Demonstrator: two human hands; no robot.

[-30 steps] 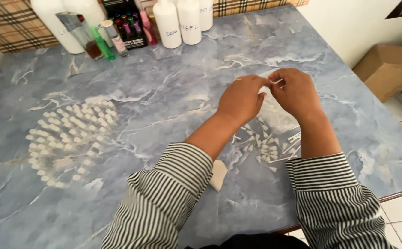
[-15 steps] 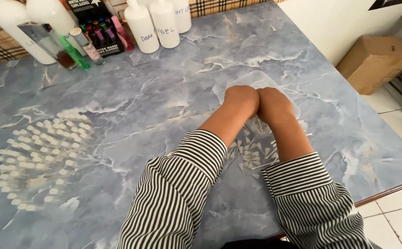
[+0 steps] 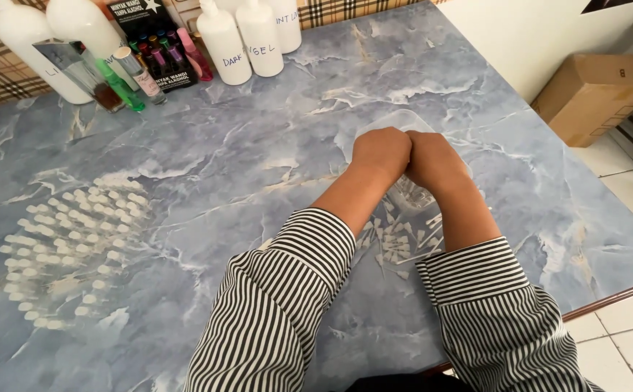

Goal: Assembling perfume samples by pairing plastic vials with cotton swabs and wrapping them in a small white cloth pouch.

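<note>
Left hand (image 3: 380,151) and right hand (image 3: 436,161) sit knuckle to knuckle at mid-table, both curled into fists over a clear plastic bag (image 3: 403,123). Fingers are tucked under, so I cannot tell exactly what they pinch (most likely the bag's edge). The bag lies flat on the blue marble table (image 3: 258,167), part of it under the hands. Thin film: light, limp, slippery, easy to tear, so it probably wants a pinch at the rim with both hands. Small white caps (image 3: 396,236) lie loose between the forearms, just beside the bag; a bigger cluster of white caps (image 3: 69,247) sits well apart to the person's left. Bottles (image 3: 244,36) stand along the far edge.
</note>
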